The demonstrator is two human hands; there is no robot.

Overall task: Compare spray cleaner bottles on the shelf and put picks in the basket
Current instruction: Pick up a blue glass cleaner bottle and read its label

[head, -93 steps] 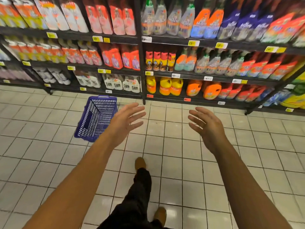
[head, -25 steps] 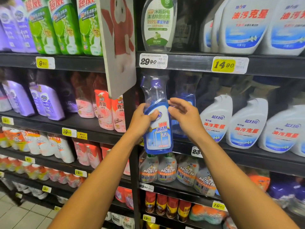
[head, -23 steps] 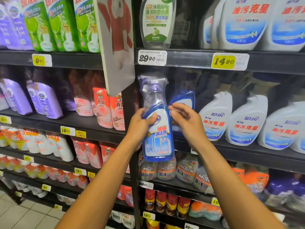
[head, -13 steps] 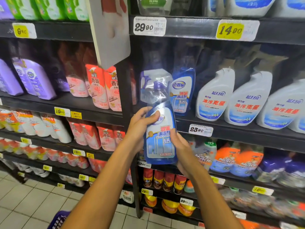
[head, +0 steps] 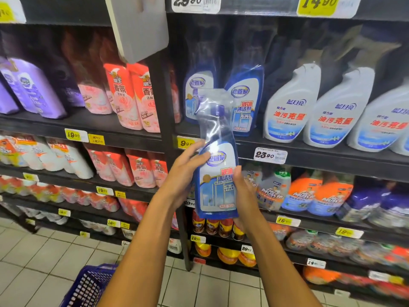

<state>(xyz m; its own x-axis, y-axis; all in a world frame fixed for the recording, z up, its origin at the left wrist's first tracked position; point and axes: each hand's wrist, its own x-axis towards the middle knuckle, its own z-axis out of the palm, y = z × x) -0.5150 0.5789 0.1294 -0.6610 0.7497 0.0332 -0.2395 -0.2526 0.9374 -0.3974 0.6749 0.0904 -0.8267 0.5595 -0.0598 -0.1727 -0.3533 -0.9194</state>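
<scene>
In front of the shelf [head: 309, 156], one blue bottle [head: 218, 180] is picked.
Left hand [head: 183, 173] and right hand [head: 241, 191] both grip it; the basket [head: 88, 284] waits below.

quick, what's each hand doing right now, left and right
Left hand: holding the blue glass cleaner bottle at its shoulder.
Right hand: holding the same bottle from the other side, lower down.

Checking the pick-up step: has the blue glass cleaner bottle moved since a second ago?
Yes. The blue glass cleaner bottle has come off its shelf row and now sits below the 23.90 price tag level.
</scene>
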